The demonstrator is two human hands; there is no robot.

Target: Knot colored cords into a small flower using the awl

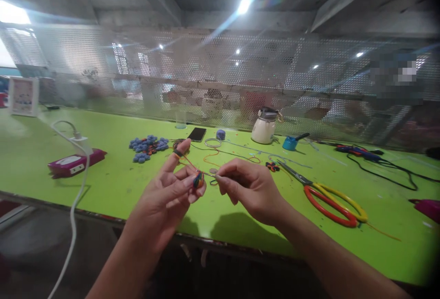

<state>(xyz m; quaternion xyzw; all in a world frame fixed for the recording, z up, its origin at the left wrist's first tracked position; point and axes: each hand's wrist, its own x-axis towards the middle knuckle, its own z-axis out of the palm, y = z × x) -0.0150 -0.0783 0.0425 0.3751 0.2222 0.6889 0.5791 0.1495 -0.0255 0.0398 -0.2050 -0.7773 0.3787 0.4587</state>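
My left hand [168,193] pinches a small multicoloured crochet piece [198,180] between thumb and fingers. Its index finger is raised, with a dark band around it and orange yarn [188,159] running from it down to the piece. Close by on the right, my right hand [254,189] grips a thin metal crochet hook [209,174], whose tip meets the piece. Most of the hook is hidden by the fingers. Beyond my hands, loose yarn [211,154] lies across the green table [113,171]. A small dark multicoloured crochet flower [272,166] rests right of my right hand.
Large scissors [330,203] with red and yellow handles lie at right. Blue crochet flowers [147,147], a phone [197,134], a yarn ball [220,134], a white jar [264,127] and a blue pot [290,143] stand farther back. A purple power strip [75,164] with a white cable is at left.
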